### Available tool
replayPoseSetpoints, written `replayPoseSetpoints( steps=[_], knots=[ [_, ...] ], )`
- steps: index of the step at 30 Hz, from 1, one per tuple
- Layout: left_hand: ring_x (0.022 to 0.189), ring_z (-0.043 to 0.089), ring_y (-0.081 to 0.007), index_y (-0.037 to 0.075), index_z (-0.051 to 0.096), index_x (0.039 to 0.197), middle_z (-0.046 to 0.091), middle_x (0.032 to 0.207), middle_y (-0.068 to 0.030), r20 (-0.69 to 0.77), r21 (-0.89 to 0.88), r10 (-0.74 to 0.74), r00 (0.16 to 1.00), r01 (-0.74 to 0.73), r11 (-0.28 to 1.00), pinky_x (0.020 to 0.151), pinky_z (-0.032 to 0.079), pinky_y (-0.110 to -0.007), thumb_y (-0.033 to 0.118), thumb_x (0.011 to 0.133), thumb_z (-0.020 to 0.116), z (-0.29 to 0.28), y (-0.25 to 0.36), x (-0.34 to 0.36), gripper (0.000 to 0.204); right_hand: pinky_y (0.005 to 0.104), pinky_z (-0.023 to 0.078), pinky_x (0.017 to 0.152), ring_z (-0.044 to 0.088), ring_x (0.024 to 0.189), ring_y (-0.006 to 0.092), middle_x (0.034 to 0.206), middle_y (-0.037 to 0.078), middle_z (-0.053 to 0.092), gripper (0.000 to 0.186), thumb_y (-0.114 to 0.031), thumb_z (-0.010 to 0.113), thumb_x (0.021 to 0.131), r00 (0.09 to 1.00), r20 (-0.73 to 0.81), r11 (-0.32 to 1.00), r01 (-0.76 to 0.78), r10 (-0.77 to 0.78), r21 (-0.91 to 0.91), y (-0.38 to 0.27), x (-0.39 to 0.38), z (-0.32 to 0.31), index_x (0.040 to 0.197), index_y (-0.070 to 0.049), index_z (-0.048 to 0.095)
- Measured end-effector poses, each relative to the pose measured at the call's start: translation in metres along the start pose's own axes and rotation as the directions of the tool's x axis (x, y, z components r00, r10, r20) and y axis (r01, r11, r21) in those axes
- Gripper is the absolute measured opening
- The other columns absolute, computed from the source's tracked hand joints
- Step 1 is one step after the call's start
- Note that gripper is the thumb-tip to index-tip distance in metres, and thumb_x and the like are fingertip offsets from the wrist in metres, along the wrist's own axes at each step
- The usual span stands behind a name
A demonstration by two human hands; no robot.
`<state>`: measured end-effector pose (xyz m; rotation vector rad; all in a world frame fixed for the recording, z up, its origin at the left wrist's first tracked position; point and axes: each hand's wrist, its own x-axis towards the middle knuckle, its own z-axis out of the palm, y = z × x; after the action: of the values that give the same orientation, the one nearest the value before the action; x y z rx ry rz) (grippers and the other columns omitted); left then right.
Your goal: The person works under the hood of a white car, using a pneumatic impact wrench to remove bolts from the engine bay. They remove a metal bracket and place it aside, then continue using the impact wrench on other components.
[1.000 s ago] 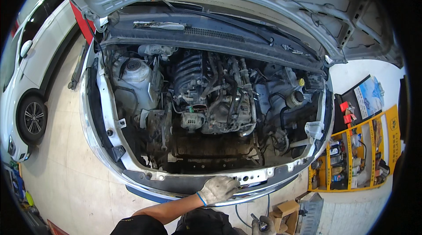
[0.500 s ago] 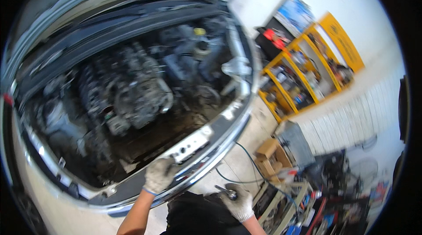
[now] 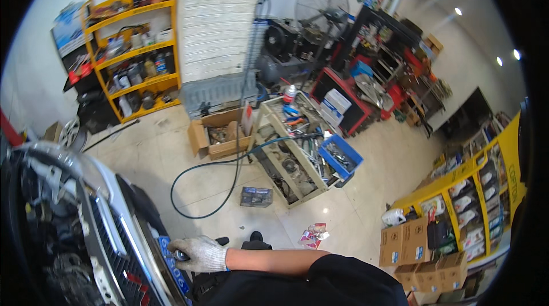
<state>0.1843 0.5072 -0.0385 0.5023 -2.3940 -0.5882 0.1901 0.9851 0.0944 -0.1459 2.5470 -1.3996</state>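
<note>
My right hand (image 3: 197, 253), in a whitish knitted work glove, reaches left from a black sleeve. Its fingers are curled round a short, shiny metal tool (image 3: 180, 255) with a rounded end; most of the tool is hidden in the glove, so its exact kind is unclear. The hand hovers by the blue licence plate (image 3: 169, 260) on the car's front bumper; whether it touches the plate I cannot tell. The open engine bay (image 3: 48, 237) lies at the far left. My left hand is out of view.
A tool cart (image 3: 286, 174) with a blue tray (image 3: 341, 157) stands ahead. A dark green hose (image 3: 197, 215) loops over the floor near a black box (image 3: 256, 197) and an open carton (image 3: 223, 151). Yellow shelves (image 3: 134, 48) stand behind; cartons (image 3: 403, 243) are stacked right.
The view has swung right, from the engine bay to the workshop floor and tool cart. My left hand, earlier on the car's front crossmember, has left the view. My right hand keeps the metal tool.
</note>
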Motion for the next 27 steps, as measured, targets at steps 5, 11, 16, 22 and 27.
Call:
replayPoseSetpoints(
  steps=[5,11,16,22,27],
  knots=[
    [0.093,0.064,-0.0213,-0.001,0.060,0.137,0.066,0.108,-0.0127,0.710,-0.302,-0.119,0.694,0.452,0.839,0.078,0.052,-0.033,0.041,0.104,0.057,0.077,0.204,-0.059,0.054,0.0480,0.055,0.090,0.071,0.102,0.0393,0.108,0.022,0.073,0.051,-0.031,0.071,0.091,0.910,-0.359,0.971,-0.149,0.210,0.189,0.068,-0.054,-0.081,0.135,-0.008,0.058],
    [0.113,0.064,-0.0249,-0.005,0.037,0.153,0.063,0.128,-0.0179,0.805,-0.479,0.593,0.016,0.606,0.635,0.098,0.053,-0.037,0.039,0.103,0.059,0.108,0.493,-0.192,0.070,0.0492,0.055,0.092,0.066,0.114,0.0406,0.132,0.025,0.063,0.069,-0.013,0.064,0.090,0.811,-0.513,0.959,-0.217,0.280,0.180,0.125,-0.079,-0.147,0.153,-0.005,0.038],
    [0.121,0.061,-0.0251,-0.005,0.031,0.156,0.059,0.136,-0.0176,0.846,-0.364,0.530,-0.054,0.667,0.650,0.103,0.050,-0.035,0.027,0.099,0.063,0.155,0.560,-0.232,0.073,0.0480,0.055,0.094,0.064,0.117,0.0432,0.138,0.030,0.058,0.074,-0.006,0.060,0.090,0.770,-0.614,0.979,-0.064,0.171,0.193,0.169,-0.096,-0.185,0.158,-0.004,0.031],
    [0.119,0.062,-0.0248,-0.005,0.035,0.154,0.061,0.133,-0.0191,0.765,-0.439,0.641,-0.063,0.677,0.591,0.104,0.050,-0.037,0.025,0.097,0.067,0.211,0.611,-0.261,0.071,0.0488,0.054,0.091,0.063,0.117,0.0414,0.132,0.026,0.061,0.072,-0.006,0.058,0.090,0.768,-0.583,0.964,-0.225,0.266,0.143,0.203,-0.093,-0.243,0.157,-0.006,0.032],
    [0.088,0.064,-0.0169,-0.002,0.050,0.140,0.067,0.108,-0.0098,0.796,-0.497,0.601,-0.075,0.487,0.719,0.089,0.054,-0.033,0.030,0.100,0.065,0.259,0.675,-0.272,0.054,0.0478,0.051,0.094,0.059,0.117,0.0343,0.129,0.020,0.060,0.065,-0.017,0.066,0.090,0.644,-0.637,0.813,-0.580,0.424,-0.047,0.231,-0.109,-0.300,0.150,-0.005,0.043]
  ],
)
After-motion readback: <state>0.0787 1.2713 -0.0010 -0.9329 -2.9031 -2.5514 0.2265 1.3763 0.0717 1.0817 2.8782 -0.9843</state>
